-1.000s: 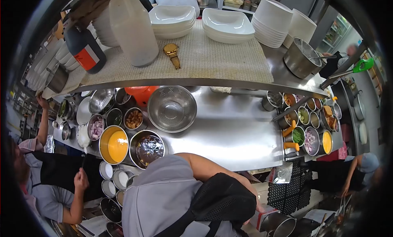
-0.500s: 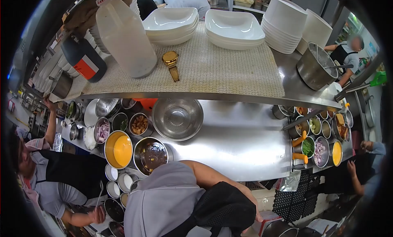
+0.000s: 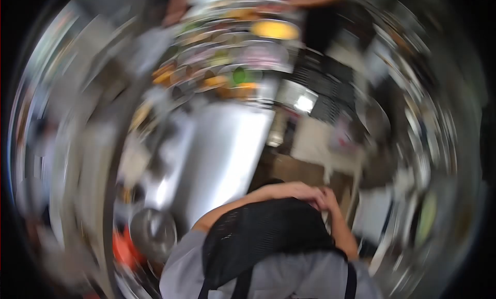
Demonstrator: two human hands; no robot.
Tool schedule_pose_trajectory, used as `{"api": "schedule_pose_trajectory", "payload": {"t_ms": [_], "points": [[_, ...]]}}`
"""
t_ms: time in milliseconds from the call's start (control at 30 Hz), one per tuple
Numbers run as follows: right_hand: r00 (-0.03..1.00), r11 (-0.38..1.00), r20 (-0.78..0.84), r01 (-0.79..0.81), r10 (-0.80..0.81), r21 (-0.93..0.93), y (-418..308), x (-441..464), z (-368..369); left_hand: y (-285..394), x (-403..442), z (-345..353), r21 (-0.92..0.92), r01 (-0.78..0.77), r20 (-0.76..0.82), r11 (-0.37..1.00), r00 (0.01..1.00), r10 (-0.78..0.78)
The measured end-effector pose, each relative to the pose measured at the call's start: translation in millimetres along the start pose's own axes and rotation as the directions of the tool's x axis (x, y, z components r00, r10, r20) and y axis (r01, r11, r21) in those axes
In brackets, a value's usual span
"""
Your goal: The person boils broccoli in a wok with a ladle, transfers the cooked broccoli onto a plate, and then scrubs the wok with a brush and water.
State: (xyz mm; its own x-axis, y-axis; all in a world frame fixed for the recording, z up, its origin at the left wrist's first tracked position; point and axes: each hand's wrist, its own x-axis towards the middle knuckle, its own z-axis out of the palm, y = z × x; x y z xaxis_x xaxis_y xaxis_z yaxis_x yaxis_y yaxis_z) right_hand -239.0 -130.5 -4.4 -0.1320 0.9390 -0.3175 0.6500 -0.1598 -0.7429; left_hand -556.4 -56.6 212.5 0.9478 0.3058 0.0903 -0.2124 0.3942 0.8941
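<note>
My left hand (image 3: 308,193) and my right hand (image 3: 327,198) are close together, apparently touching, in front of my black apron (image 3: 268,224). Motion blur smears their fingers, and I cannot make out anything held in them. Beyond my left forearm stretches the steel worktop (image 3: 219,154), its long edge running up and away to the right.
At the worktop's far end stand several food containers, among them a pan of yellow liquid (image 3: 275,29). A steel bowl (image 3: 153,234) sits at the near left, beside an orange-red object (image 3: 126,247). Dark floor matting (image 3: 330,82) lies right of the containers.
My view has swung to the right. The worktop, earlier lying crosswise, now runs away from me, and the steel bowl is at lower left. Both my hands have come into clearer view together.
</note>
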Motion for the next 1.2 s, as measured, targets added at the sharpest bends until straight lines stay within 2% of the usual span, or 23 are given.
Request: {"api": "schedule_pose_trajectory", "payload": {"t_ms": [33, 67, 100, 133, 233, 267, 333, 433, 467, 500, 533, 633, 667, 733, 767, 833, 900, 933, 1000, 1033, 1100, 1133, 1200], "points": [[0.98, 0.989, -0.152, -0.118, 0.131, 0.091, -9, -32, -17, -16, 25, 1, -0.033, 0.151, -0.013, 0.988, 0.988, -0.151], [0.926, 0.927, -0.187, -0.28, 0.329, 0.249, -15, -58, -36, -26, 50, -1, -0.025, 0.142, -0.027, 0.99, 0.989, -0.143], [0.894, 0.937, -0.34, -0.195, 0.292, 0.291, 0, -87, -48, -34, 79, -2, 0.018, 0.218, -0.009, 0.976, 0.976, -0.217], [0.826, 0.905, -0.434, -0.195, 0.36, 0.379, 13, -116, -61, -39, 111, -1, 0.072, 0.272, -0.019, 0.96, 0.962, -0.272], [0.436, 0.908, -0.796, -0.18, 0.419, 0.379, 47, -204, -91, -47, 214, 15, 0.221, 0.323, 0.033, 0.92, 0.941, -0.338], [0.281, 0.901, -0.859, -0.209, 0.428, 0.381, 54, -235, -102, -60, 254, 17, 0.273, 0.311, 0.056, 0.91, 0.939, -0.338], [-0.018, 0.871, -0.959, -0.413, 0.284, 0.265, 59, -295, -123, -86, 338, 25, 0.343, 0.252, 0.12, 0.905, 0.944, -0.308], [-0.293, 0.753, -0.909, -0.514, 0.298, 0.412, 85, -362, -138, -131, 465, 37, 0.468, 0.225, 0.075, 0.855, 0.954, -0.291], [-0.355, 0.719, -0.89, -0.533, 0.287, 0.445, 96, -377, -142, -152, 504, 36, 0.487, 0.187, -0.011, 0.853, 0.978, -0.208], [-0.366, 0.663, -0.861, -0.552, 0.353, 0.506, 106, -389, -145, -170, 544, 35, 0.506, 0.151, -0.098, 0.849, 0.988, -0.117], [-0.407, 0.585, -0.778, -0.513, 0.478, 0.628, 119, -396, -147, -182, 582, 31, 0.555, 0.177, -0.139, 0.813, 0.983, -0.119], [-0.383, 0.514, -0.756, -0.564, 0.53, 0.646, 166, -400, -146, -230, 667, 29, 0.648, 0.176, -0.263, 0.741, 0.965, 0.002], [-0.365, 0.471, -0.737, -0.59, 0.569, 0.656, 176, -399, -151, -245, 687, 24, 0.641, 0.177, -0.263, 0.747, 0.965, -0.003], [-0.35, 0.412, -0.638, -0.536, 0.686, 0.737, 198, -401, -161, -266, 717, 21, 0.631, 0.312, -0.247, 0.71, 0.949, -0.197], [-0.346, 0.409, -0.635, -0.537, 0.69, 0.738, 219, -402, -156, -253, 722, 35, 0.756, 0.245, -0.172, 0.607, 0.969, -0.177], [-0.334, 0.402, -0.628, -0.541, 0.703, 0.738, 237, -411, -161, -274, 736, 28, 0.741, 0.276, -0.179, 0.612, 0.96, -0.215], [-0.425, 0.397, -0.558, -0.412, 0.713, 0.82, 228, -424, -178, -289, 742, 17, 0.762, 0.253, -0.145, 0.596, 0.964, -0.223], [-0.419, 0.394, -0.559, -0.419, 0.715, 0.818, 214, -434, -192, -286, 744, 21, 0.758, 0.261, -0.153, 0.598, 0.962, -0.226], [-0.43, 0.375, -0.436, -0.222, 0.791, 0.9, 165, -457, -221, -269, 741, 38, 0.771, 0.137, -0.024, 0.622, 0.982, -0.187], [-0.444, 0.386, -0.46, -0.251, 0.769, 0.888, 143, -462, -230, -263, 741, 46, 0.766, 0.142, -0.026, 0.627, 0.981, -0.191], [-0.461, 0.421, -0.53, -0.325, 0.711, 0.847, 99, -475, -241, -249, 739, 63, 0.369, 0.206, -0.065, 0.906, 0.979, -0.196], [-0.458, 0.445, -0.577, -0.369, 0.677, 0.816, 79, -482, -250, -234, 740, 77, 0.365, 0.218, -0.072, 0.905, 0.976, -0.207], [-0.415, 0.431, -0.569, -0.382, 0.71, 0.817, 29, -492, -294, -200, 739, 109, -0.1, 0.377, -0.011, 0.921, 0.925, -0.38]]}}
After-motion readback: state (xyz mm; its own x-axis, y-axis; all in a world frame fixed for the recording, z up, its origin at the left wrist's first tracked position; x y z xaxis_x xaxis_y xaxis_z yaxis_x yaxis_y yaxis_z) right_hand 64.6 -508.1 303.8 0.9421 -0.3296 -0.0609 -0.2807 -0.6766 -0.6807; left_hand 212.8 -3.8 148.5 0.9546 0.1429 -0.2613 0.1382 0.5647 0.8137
